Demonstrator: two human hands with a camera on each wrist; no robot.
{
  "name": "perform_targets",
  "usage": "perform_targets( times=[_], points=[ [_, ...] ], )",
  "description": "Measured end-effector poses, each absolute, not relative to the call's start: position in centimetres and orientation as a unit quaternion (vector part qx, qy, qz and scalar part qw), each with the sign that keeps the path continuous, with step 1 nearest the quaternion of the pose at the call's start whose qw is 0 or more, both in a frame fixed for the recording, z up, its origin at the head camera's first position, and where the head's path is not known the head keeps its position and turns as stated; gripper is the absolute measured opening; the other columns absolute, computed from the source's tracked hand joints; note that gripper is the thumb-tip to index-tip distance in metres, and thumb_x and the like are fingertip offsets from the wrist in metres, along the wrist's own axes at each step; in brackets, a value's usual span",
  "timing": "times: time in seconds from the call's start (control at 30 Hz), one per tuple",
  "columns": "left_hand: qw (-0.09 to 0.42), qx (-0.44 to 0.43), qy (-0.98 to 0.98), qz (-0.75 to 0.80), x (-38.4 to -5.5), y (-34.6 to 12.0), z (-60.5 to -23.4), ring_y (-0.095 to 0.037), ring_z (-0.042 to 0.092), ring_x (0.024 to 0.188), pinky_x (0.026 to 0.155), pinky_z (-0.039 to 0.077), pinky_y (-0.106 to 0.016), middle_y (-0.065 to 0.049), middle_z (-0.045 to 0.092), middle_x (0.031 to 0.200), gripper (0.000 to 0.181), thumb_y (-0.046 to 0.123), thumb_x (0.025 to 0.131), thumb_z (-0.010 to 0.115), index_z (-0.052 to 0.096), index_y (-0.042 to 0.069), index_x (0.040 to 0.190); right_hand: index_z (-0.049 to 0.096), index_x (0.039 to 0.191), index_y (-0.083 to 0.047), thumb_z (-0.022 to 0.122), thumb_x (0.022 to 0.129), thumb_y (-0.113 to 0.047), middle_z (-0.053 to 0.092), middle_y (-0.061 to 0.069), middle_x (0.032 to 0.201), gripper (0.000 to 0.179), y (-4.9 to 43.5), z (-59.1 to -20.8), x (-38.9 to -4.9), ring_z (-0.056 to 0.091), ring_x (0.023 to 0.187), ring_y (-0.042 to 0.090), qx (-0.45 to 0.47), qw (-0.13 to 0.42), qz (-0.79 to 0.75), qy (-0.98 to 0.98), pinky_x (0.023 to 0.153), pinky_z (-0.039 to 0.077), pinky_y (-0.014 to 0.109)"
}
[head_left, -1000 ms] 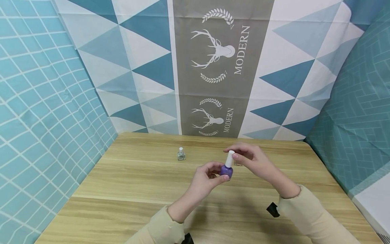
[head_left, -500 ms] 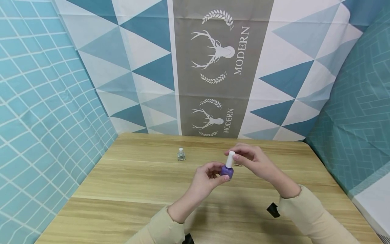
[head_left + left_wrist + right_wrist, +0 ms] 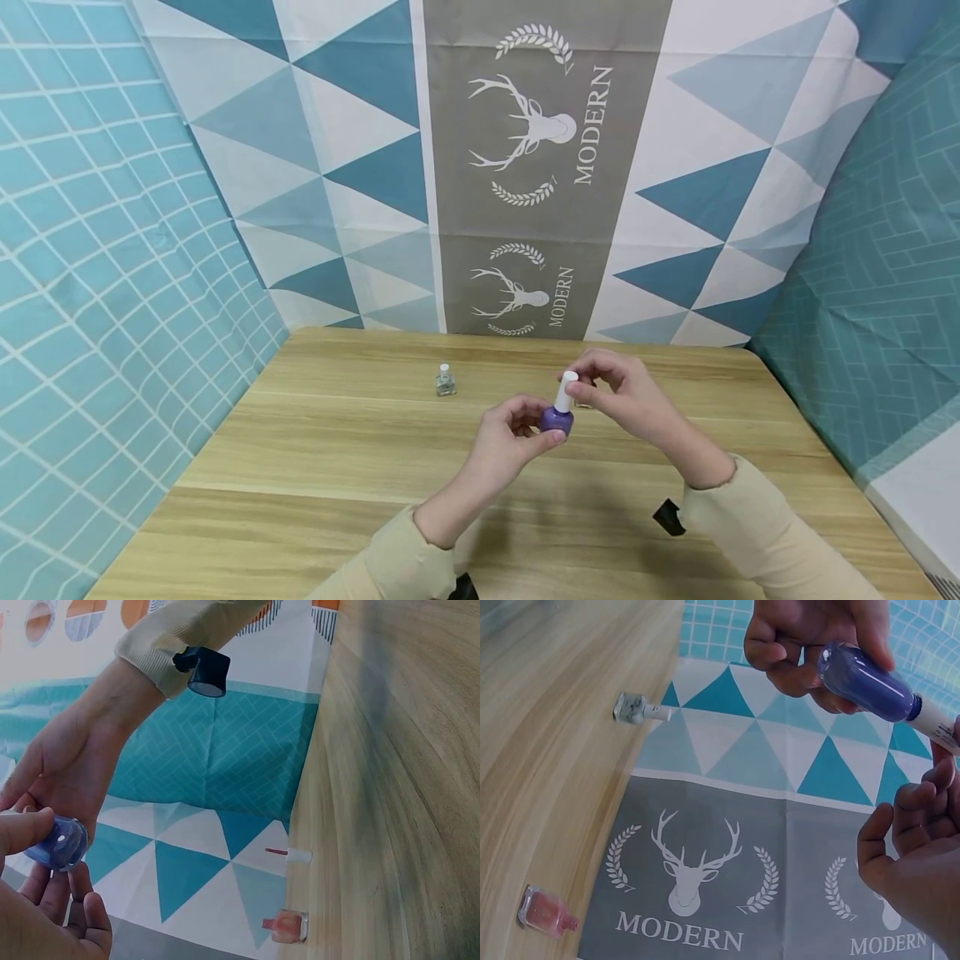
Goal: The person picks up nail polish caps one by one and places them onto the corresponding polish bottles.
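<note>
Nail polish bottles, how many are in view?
3: the purple bottle in the left hand; on the table, the clear bottle and, farther right, the pink bottle, mostly hidden behind the right hand in the head view.

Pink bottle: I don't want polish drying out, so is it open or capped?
Open: the pink bottle shows a bare neck in both wrist views, and a white cap stands apart from it.
</note>
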State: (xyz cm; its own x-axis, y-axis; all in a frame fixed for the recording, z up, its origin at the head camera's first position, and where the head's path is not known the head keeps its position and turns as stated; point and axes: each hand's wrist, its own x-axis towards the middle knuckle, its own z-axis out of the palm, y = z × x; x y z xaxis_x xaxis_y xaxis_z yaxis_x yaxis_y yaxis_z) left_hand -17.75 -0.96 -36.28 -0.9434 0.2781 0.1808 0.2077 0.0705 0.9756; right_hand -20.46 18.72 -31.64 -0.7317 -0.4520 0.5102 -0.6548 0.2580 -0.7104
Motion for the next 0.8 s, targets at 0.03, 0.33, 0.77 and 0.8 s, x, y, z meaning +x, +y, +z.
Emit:
perform_targets(
  times=[0.03, 0.33, 0.77, 0.8],
  points=[
    [0.026, 0.166, 0.731, 0.662, -17.75, -0.94, -36.26, -0.012, 0.056, 0.085, 0.071, 0.047, -0.022, -0.003, 0.064, 0.098, 0.029, 0.017, 0.079, 0.077, 0.065, 0.01, 0.106, 0.066, 0.095, -0.007, 0.064, 0.087, 0.0, 0.056, -0.001, 0.08, 0.011, 18.7, -31.66, -20.47, 0.05, 0.071, 0.012, 0.347, 0.105, 0.501, -0.786, 0.066, 0.047, 0.026],
    [0.019, 0.169, 0.728, 0.664, -17.77, -0.75, -36.09, -0.012, 0.056, 0.085, 0.07, 0.047, -0.022, -0.003, 0.065, 0.097, 0.029, 0.015, 0.079, 0.077, 0.066, 0.009, 0.105, 0.062, 0.088, -0.011, 0.071, 0.082, -0.005, 0.051, -0.002, 0.076, 0.012, 18.48, -31.48, -20.28, 0.047, 0.073, 0.012, 0.309, 0.11, 0.504, -0.799, 0.07, 0.041, 0.027],
    [0.024, 0.185, 0.734, 0.653, -17.91, -0.84, -36.37, -0.012, 0.058, 0.086, 0.071, 0.047, -0.022, -0.004, 0.066, 0.096, 0.027, 0.017, 0.081, 0.075, 0.066, 0.009, 0.104, 0.062, 0.111, -0.006, 0.059, 0.093, -0.011, 0.061, 0.005, 0.1, 0.02, 18.64, -31.64, -20.33, 0.056, 0.08, 0.013, 0.338, 0.061, 0.512, -0.788, 0.071, 0.051, 0.027],
    [0.024, 0.186, 0.734, 0.653, -17.92, -0.85, -36.41, -0.012, 0.058, 0.087, 0.071, 0.047, -0.022, -0.004, 0.067, 0.096, 0.027, 0.017, 0.081, 0.075, 0.066, 0.009, 0.105, 0.062, 0.116, -0.007, 0.056, 0.094, -0.012, 0.061, 0.006, 0.107, 0.023, 18.72, -31.56, -20.27, 0.057, 0.084, 0.014, 0.341, 0.047, 0.515, -0.785, 0.073, 0.053, 0.028]
  ],
)
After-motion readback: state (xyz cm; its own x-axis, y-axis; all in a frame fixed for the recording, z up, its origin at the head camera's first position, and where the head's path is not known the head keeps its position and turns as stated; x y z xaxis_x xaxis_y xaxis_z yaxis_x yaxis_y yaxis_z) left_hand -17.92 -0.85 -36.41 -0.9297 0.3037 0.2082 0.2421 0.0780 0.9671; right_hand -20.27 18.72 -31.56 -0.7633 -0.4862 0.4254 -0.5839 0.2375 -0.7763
